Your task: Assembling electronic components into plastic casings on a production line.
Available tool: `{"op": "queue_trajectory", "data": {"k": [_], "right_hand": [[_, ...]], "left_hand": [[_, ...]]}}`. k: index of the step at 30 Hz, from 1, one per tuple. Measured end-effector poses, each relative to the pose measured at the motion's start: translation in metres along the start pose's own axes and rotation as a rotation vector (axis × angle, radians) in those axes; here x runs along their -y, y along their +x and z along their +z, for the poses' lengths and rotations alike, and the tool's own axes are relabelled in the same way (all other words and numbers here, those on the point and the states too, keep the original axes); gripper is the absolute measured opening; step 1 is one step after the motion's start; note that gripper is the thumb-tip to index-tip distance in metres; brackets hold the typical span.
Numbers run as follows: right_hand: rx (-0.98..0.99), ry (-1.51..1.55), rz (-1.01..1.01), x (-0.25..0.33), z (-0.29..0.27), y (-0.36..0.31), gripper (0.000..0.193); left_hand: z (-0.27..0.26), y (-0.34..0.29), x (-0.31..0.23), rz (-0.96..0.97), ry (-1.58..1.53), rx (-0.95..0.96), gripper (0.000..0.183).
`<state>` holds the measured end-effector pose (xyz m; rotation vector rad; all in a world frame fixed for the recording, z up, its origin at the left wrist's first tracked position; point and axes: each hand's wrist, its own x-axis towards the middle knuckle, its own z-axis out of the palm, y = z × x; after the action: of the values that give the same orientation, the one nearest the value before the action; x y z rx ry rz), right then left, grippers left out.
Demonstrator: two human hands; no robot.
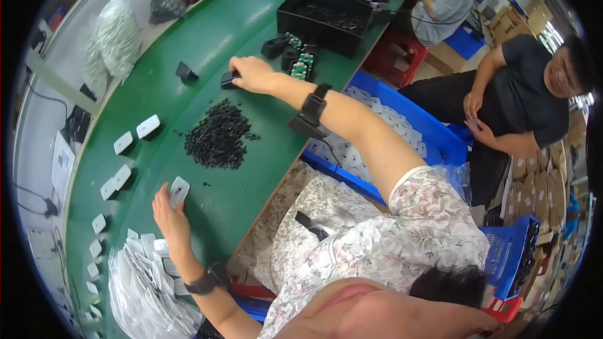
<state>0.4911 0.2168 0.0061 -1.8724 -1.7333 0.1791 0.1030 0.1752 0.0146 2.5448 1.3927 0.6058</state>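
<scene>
My left hand (171,216) is closed on a small white plastic shell (180,189), which it holds just over the green table. Farther off, my right hand (252,75) grips a small black block-shaped part (228,80) at the table surface; my fingers partly cover it. Between the hands lies a heap of tiny black pieces (220,135). Beyond the right forearm are green circuit boards (303,66) in black housings. Several white shells (148,127) stand in a curved row along the left side.
A clear bag of white shells (135,282) sits near my left forearm. A black box (326,16) stands at the far side. Under my right arm is a blue bin (449,141) of white parts. Two people (521,94) sit on the right; a black wedge-shaped piece (185,71) lies far left.
</scene>
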Motion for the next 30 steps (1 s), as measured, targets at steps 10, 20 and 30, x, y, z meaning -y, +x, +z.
{"op": "queue_trajectory", "data": {"k": [10,20,30], "right_hand": [[0.247,1.158,0.149,0.056,-0.009,-0.004,0.031],[0.774,1.767,0.115,0.161,0.022,-0.072,0.034],[0.859,1.768,0.195,0.176,0.032,-0.118,0.036]], "left_hand": [[0.004,-0.030,-0.005,-0.023,-0.140,-0.103,0.053],[-0.014,-0.028,-0.054,-0.155,-1.217,-0.322,0.044],[-0.016,-0.040,-0.085,-0.305,-1.730,-0.235,0.040]]}}
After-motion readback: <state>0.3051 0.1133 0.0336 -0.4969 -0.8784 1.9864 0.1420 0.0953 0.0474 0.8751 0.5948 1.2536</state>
